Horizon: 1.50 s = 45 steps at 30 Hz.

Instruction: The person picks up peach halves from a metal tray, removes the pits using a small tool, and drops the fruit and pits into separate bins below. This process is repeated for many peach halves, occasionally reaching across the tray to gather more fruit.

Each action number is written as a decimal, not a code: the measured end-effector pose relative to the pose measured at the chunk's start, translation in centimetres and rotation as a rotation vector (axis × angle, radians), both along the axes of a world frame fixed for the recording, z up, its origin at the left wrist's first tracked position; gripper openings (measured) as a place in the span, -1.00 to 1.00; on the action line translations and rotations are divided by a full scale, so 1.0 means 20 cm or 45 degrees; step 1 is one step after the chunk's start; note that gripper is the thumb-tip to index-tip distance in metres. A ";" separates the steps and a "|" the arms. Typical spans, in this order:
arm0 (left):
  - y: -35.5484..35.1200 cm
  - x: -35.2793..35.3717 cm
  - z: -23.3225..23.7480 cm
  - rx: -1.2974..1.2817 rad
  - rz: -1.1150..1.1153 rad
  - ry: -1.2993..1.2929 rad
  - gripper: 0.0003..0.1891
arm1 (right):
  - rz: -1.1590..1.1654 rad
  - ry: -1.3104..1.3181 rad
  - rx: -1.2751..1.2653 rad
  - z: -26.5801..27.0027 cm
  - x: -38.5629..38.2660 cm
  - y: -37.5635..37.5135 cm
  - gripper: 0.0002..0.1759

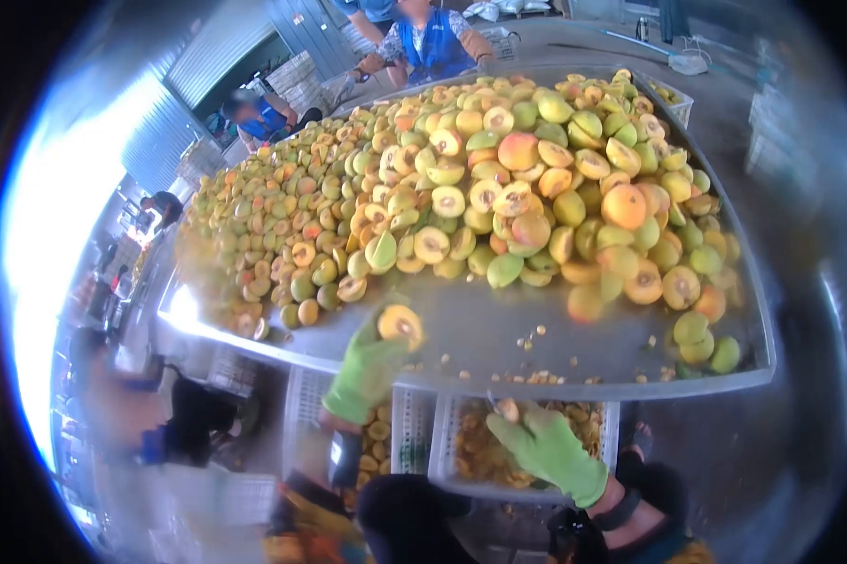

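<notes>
My left hand (365, 371), in a green glove, holds up a halved apricot (400, 325) with its cut face showing, above the near edge of the metal table. My right hand (550, 449), also gloved in green, is closed above a white crate (442, 451) of fruit pieces. A small brownish piece (506, 409) shows at its fingertips, beside a thin shiny sliver; I cannot make out what is held. A large heap of whole and halved yellow-green apricots (433, 244) covers much of the table (480, 320).
Pale pits or scraps (541, 378) lie along the table's raised near rim. Another white crate (306, 404) with apricot halves stands below my left hand. People in blue vests (438, 47) are at the far side. A blurred person (132, 404) is close on the left.
</notes>
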<state>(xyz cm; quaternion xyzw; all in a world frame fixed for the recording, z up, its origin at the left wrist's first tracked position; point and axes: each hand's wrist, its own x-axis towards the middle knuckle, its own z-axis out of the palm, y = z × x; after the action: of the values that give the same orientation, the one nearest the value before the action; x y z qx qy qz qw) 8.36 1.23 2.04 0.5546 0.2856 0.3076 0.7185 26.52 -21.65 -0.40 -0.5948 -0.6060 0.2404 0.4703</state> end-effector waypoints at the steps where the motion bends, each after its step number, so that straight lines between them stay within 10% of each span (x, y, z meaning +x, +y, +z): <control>1: -0.14 0.01 0.02 -0.012 0.008 0.013 -0.32 | 0.004 0.007 0.121 0.02 -0.03 0.01 -0.79; 4: -0.49 0.06 0.08 -0.354 -0.033 -0.302 -0.28 | 0.089 0.256 0.160 0.00 -0.17 -0.02 -0.65; 8: -0.70 0.08 0.07 -0.438 -0.070 -0.605 -0.33 | 0.027 -0.453 0.314 0.00 -0.22 -0.05 -0.79; 10: -0.73 0.09 0.05 -0.557 0.036 -0.740 -0.43 | -0.076 -0.231 -0.245 0.09 -0.25 -0.08 -0.78; 17: -0.77 0.20 0.07 -0.441 0.243 -0.495 -0.48 | -0.218 -0.230 0.112 0.10 -0.24 -0.09 -0.80; 20: -0.78 0.23 0.07 -0.397 0.335 -0.463 -0.49 | -0.301 -1.116 0.406 0.02 -0.24 -0.05 -0.76; 22: -0.79 0.23 0.05 -0.339 0.349 -0.448 -0.49 | -0.169 0.342 -0.052 0.00 -0.29 -0.03 -0.70; 28: -0.78 0.23 0.00 -0.177 0.327 -0.459 -0.44 | 0.055 1.394 -0.783 0.33 -0.20 -0.07 -0.44; 34: -0.72 0.19 0.00 0.065 -0.076 0.085 -0.47 | 0.070 0.936 -0.601 0.11 -0.10 -0.05 -0.32; 35: -0.71 0.20 0.02 -0.571 0.060 -0.145 -0.35 | 0.029 0.871 -0.513 0.09 -0.13 -0.05 -0.36; 38: -0.76 0.24 0.07 -0.722 0.218 -0.134 -0.35 | -0.055 0.172 0.091 -0.09 -0.22 -0.05 -0.36; 42: -0.81 0.29 0.02 -0.364 0.355 -0.037 -0.42 | 0.129 1.094 -0.903 0.27 -0.12 -0.11 -0.45; 45: -0.83 0.31 0.03 -0.151 0.391 0.019 -0.46 | 0.196 1.204 -0.879 0.22 -0.09 -0.12 -0.38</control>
<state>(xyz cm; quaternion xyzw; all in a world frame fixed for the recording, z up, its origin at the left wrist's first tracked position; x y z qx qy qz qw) 14.62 -15.40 2.58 0.4633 0.3901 0.3920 0.6925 24.70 -24.03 3.96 -0.4959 -0.2587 0.6963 0.4498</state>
